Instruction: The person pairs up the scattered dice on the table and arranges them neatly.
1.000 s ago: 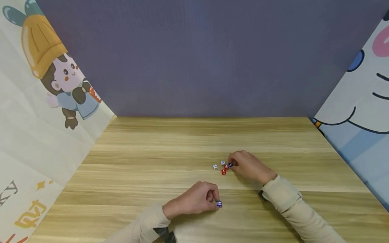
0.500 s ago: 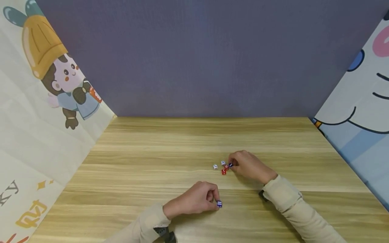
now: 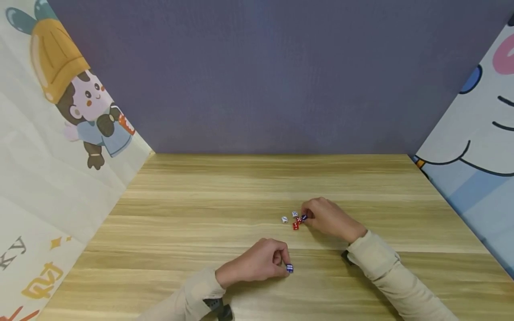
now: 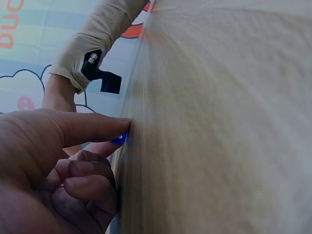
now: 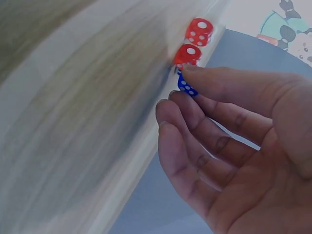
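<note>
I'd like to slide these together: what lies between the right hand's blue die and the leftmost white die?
In the head view, the farther red die lies between them, close beside the blue die; the rest is bare tabletop.

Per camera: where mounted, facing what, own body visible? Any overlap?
Head: on the head, facing forward and down at the tabletop; left hand, right hand and both sleeves show.
Left wrist: on that wrist, facing the near blue die, mostly hidden; left hand and, beyond, right sleeve show.
Right wrist: on that wrist, facing the far blue die and two red dice; right hand shows.
Head and right wrist share the far blue die, red dice and right hand.
</note>
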Demonstrator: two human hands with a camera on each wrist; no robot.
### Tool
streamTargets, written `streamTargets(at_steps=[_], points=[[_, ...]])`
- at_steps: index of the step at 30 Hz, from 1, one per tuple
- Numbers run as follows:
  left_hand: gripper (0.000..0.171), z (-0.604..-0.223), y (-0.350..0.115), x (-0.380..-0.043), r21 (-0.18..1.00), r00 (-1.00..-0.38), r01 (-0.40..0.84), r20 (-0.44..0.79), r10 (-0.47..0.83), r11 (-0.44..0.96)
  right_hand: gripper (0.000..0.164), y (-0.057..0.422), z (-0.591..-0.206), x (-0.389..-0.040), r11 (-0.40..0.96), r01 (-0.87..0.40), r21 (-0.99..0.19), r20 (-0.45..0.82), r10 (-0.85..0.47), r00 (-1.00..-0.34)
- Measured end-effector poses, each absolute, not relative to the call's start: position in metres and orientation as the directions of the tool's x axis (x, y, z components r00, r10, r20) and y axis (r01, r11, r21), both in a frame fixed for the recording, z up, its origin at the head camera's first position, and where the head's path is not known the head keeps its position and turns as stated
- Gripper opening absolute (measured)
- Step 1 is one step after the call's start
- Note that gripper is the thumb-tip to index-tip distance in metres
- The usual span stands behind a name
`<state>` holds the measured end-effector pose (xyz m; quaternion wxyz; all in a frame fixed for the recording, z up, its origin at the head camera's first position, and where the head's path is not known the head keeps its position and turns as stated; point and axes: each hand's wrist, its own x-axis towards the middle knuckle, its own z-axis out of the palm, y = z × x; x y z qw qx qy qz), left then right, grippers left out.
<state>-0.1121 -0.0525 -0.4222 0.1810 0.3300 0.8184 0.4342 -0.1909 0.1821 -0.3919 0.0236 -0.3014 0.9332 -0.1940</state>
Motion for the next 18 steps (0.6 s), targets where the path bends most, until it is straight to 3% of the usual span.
streamTargets(at_steps=[18], points=[[0.017, -0.422, -0.052, -0.110, 0.827, -0.719, 0.387, -0.006, 0.695, 0.408, 0.012, 0.191, -0.361, -0.150, 0.736, -0.582, -0.346, 0.160, -0.565, -0.810]])
